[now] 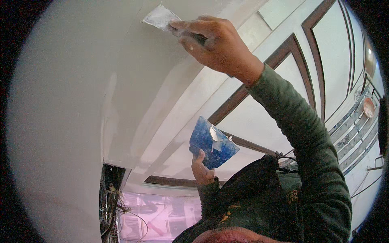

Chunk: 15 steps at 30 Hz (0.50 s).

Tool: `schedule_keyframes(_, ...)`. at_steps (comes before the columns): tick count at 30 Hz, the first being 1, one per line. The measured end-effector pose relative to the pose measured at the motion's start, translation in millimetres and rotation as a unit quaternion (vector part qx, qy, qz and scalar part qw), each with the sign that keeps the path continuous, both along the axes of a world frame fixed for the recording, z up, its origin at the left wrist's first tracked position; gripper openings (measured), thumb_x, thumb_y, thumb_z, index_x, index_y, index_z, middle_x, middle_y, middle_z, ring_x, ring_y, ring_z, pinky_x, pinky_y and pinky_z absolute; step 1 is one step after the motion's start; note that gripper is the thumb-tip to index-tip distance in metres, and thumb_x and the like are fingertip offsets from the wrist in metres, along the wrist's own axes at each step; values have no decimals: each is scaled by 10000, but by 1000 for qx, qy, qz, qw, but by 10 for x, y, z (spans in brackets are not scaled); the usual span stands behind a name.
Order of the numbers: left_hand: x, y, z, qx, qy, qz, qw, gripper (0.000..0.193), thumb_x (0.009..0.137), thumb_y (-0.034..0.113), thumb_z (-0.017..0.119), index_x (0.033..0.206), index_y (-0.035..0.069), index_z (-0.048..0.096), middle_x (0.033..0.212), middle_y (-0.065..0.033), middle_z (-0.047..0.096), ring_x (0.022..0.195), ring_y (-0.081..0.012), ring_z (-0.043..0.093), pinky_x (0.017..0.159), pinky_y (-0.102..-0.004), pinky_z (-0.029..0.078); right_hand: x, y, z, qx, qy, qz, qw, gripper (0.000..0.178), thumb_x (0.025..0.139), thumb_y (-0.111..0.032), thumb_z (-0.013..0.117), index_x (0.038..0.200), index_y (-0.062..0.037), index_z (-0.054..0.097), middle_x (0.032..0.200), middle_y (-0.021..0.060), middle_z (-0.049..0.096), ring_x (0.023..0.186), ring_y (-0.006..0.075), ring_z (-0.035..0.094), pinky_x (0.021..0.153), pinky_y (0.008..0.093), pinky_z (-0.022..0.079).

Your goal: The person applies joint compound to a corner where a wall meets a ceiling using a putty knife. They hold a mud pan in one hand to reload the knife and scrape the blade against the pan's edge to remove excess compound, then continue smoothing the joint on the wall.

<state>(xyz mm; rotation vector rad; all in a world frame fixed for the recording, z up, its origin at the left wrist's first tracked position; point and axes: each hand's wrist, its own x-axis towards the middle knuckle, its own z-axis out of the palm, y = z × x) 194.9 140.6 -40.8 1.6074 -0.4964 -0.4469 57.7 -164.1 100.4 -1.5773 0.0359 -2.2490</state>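
My right hand [214, 42] is raised, its fingers closed around a putty knife [160, 18]. The whitish, smeared blade lies against the smooth grey-white plastered surface [77, 89]. Lower and nearer my body, my left hand [202, 168] grips a blue plate [206, 141] from its near edge, thumb on its face. A small dab of white putty [214, 133] clings to this plate, with smears around it. Dust whitens the fingers of my right hand.
Brown-trimmed white panels [279, 93] run along the right side. An opening with loose wires [111, 194] sits at the lower left, beside a pinkish translucent sheet [158, 210]. A slatted structure [356, 133] with a round orange-brown dish [368, 107] stands at far right.
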Motion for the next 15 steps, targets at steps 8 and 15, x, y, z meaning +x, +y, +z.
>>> schedule_keyframes(8, 55, 25, -74, -54, 42, 18, 998, 448, 873, 182, 565, 1264, -19, 481, 1101, -91, 577, 1004, -211, 585, 884, -341, 495, 264, -169, 145, -42, 51, -135, 989, 307, 816, -80, 664, 1122, -65, 683, 773, 160, 660, 608, 263, 612, 589, 357, 512)
schedule_keyframes(15, 42, 16, -52, -36, 3, 4, 999, 462, 856, 180, 569, 1264, -19, 481, 1118, -90, 575, 1014, -215, 587, 884, -344, 497, 153, -90, 333, -29, 119, -41, 992, 184, 820, -74, 587, 989, -12, 624, 802, 159, 576, 791, 295, 597, 674, 399, 501)
